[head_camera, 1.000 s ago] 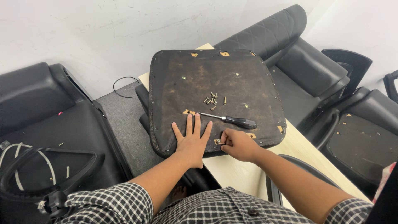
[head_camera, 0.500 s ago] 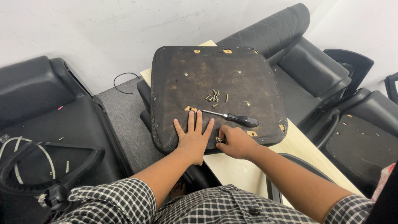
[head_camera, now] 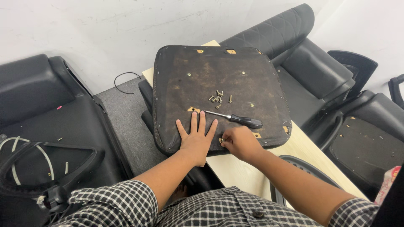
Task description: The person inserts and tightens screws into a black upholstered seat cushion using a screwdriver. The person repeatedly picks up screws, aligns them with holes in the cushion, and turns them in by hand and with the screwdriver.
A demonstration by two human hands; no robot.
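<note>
Shirt on me: black-and-white check (head_camera: 202, 210), small grid, short sleeves ending above the elbows, forearms bare. One dark button (head_camera: 258, 213) on the front placket. My left hand (head_camera: 196, 141) and right hand (head_camera: 240, 143) ungloved; no rings or watch, as far as this angle lets me judge.

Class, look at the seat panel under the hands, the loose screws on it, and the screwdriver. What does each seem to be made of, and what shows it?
Seat panel: probably wood or fibreboard, dark brown and matt, with a stapled fabric edge. Screws: metal, brassy-silver glints. Screwdriver: shiny steel shaft, black handle, likely plastic or rubber; the look leaves it open.
</note>
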